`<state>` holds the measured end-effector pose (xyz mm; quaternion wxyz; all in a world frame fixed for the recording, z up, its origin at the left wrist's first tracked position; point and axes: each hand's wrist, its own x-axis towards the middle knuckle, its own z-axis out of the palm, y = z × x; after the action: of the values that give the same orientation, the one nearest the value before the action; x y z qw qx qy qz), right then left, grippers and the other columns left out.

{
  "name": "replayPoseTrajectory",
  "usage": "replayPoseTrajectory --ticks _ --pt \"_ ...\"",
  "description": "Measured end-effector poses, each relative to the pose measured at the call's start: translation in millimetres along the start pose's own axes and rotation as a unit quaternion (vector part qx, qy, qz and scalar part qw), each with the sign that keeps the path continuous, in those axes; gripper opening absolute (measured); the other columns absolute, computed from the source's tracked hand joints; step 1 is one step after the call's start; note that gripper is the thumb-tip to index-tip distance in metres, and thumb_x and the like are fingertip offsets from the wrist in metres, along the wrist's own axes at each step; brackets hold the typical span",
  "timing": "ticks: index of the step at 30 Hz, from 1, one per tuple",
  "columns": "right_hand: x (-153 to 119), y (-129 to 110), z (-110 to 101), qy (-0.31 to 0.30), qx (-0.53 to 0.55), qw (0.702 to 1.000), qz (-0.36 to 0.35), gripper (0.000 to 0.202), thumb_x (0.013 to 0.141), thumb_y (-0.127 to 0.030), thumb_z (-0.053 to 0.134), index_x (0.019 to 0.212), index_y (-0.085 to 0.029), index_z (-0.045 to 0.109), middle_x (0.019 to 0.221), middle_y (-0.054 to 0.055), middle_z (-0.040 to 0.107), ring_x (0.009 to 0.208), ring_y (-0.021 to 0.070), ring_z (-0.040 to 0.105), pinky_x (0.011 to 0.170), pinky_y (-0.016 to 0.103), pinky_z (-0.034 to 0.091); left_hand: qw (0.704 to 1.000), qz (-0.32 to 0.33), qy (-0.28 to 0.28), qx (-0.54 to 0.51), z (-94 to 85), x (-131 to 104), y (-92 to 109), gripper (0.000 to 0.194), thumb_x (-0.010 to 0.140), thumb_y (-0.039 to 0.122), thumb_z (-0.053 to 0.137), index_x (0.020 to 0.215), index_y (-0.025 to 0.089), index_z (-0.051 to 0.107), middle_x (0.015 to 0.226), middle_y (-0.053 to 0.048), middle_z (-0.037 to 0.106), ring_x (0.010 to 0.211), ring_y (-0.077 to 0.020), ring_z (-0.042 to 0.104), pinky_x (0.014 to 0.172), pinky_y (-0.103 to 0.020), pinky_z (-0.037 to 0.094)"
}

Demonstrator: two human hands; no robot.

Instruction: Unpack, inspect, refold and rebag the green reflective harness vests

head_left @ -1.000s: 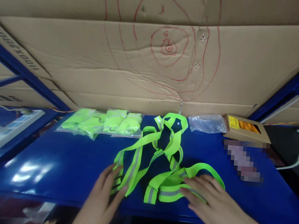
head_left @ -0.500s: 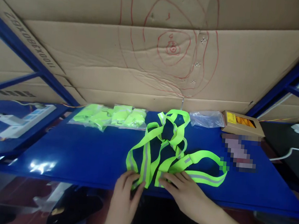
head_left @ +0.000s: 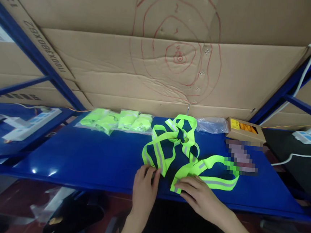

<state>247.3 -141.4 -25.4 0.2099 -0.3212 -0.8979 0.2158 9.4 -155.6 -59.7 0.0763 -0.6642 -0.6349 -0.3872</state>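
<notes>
A neon yellow-green reflective harness (head_left: 159, 156) made of flat straps with grey stripes lies loosely spread on the blue table (head_left: 100, 158). Its straps form several loops, and one wide loop reaches out to the right. At the lower left end of the straps, my left hand (head_left: 146, 184) has its fingers curled on the band. My right hand (head_left: 199, 194) lies over the band at the lower right, fingers bent and closed against it. A short strap end sticks out to the left of my right fingertips. Both palms face down, so the exact pinch is hidden.
Clear bags with folded neon straps (head_left: 114, 121) lie along the back. Behind the harness are a crumpled plastic bag (head_left: 211, 125) and an open-windowed cardboard box (head_left: 245, 131). A pixelated flat object (head_left: 240, 154) rests at right. A power strip (head_left: 33, 125) is at left.
Both hands have moved slightly right with the strap ends, and the gap between the two ends is wider. The left side of the harness has shifted right and back. The camera view has tilted slightly.
</notes>
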Motion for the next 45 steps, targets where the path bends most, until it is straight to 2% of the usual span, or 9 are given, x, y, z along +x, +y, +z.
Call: replayPoseTrajectory --ticks 5,9,13,19,26,32,37,41,45 --pt "1.9 -0.1 0.8 0.015 0.026 0.999 0.035 0.034 0.102 -0.018 0.058 0.133 -0.030 0.063 0.127 0.007 0.067 0.114 0.0225 0.065 0.099 0.038 0.056 0.995 0.019 -0.072 -0.063 -5.3 -18.7 20.4 0.024 0.105 0.029 0.051 0.126 0.019 0.060 0.128 -0.013 0.068 0.123 -0.0271 0.065 0.098 -0.043 0.057" --pt "5.6 -1.4 -2.1 0.015 0.047 0.998 0.037 0.036 0.103 -0.016 0.054 0.134 -0.031 0.063 0.128 0.006 0.065 0.116 0.0222 0.063 0.100 0.037 0.055 0.986 0.098 -0.137 0.003 -12.9 -33.8 25.5 0.042 0.105 0.025 0.052 0.146 0.020 0.048 0.148 -0.011 0.061 0.144 -0.0290 0.052 0.121 -0.057 0.038" --pt "9.4 -1.9 -7.8 0.005 0.070 0.997 0.031 0.038 0.104 -0.012 0.047 0.133 -0.031 0.063 0.124 0.006 0.067 0.112 0.0210 0.064 0.098 0.036 0.055 0.978 0.128 -0.163 0.034 -14.7 -34.4 21.3 0.048 0.104 0.027 0.053 0.151 0.018 0.045 0.156 -0.011 0.054 0.149 -0.0286 0.046 0.120 -0.054 0.040" --pt "9.3 3.4 -10.0 -0.001 0.080 0.995 0.055 0.043 0.104 -0.015 0.048 0.143 -0.031 0.056 0.130 0.007 0.064 0.118 0.0224 0.061 0.103 0.040 0.053 0.984 0.115 -0.130 0.047 -19.5 -27.5 13.2 0.044 0.103 0.029 0.055 0.146 0.021 0.052 0.152 -0.013 0.058 0.139 -0.0311 0.055 0.109 -0.051 0.049" --pt "3.5 8.5 -18.4 -0.019 0.095 0.994 0.040 0.041 0.100 -0.010 0.051 0.133 -0.032 0.062 0.122 0.006 0.064 0.114 0.0200 0.061 0.100 0.037 0.053 0.984 0.105 -0.139 0.043 -29.3 -18.8 0.8 0.037 0.102 0.030 0.058 0.138 0.022 0.061 0.143 -0.014 0.060 0.132 -0.0326 0.057 0.102 -0.047 0.051" --pt "-1.5 3.8 -19.4 0.006 0.028 0.997 0.066 0.030 0.093 -0.040 0.074 0.118 -0.026 0.065 0.139 0.010 0.055 0.126 0.0258 0.059 0.102 0.038 0.053 0.971 0.122 -0.204 0.023 -38.3 -8.9 1.7 0.041 0.103 0.027 0.053 0.144 0.026 0.058 0.124 -0.012 0.064 0.115 -0.0287 0.062 0.093 -0.044 0.051" --pt "7.3 3.3 -5.2 0.066 -0.135 0.977 0.154 0.037 0.092 -0.054 0.070 0.086 -0.021 0.056 0.091 0.007 0.063 0.083 0.0265 0.064 0.074 0.043 0.056 0.961 0.128 -0.246 0.007 -37.3 10.8 -3.6 0.039 0.105 0.025 0.049 0.143 0.024 0.059 0.119 -0.010 0.063 0.106 -0.0249 0.063 0.088 -0.041 0.050" --pt "6.0 5.9 2.0 0.114 -0.160 0.968 0.158 0.029 0.097 -0.044 0.066 0.108 -0.019 0.061 0.102 0.011 0.067 0.095 0.0298 0.064 0.083 0.047 0.055 0.964 0.126 -0.232 0.018 -30.3 18.5 -8.1 0.036 0.106 0.026 0.048 0.140 0.024 0.061 0.116 -0.010 0.063 0.101 -0.0238 0.063 0.086 -0.040 0.050" --pt "-2.5 4.7 -0.5 0.078 -0.111 0.985 0.104 0.035 0.097 -0.036 0.067 0.128 -0.022 0.060 0.123 0.012 0.067 0.113 0.0308 0.062 0.097 0.049 0.053 0.967 0.128 -0.220 0.015 -26.8 16.6 -9.0 0.038 0.105 0.024 0.050 0.141 0.024 0.061 0.116 -0.010 0.063 0.103 -0.0241 0.063 0.086 -0.040 0.051"
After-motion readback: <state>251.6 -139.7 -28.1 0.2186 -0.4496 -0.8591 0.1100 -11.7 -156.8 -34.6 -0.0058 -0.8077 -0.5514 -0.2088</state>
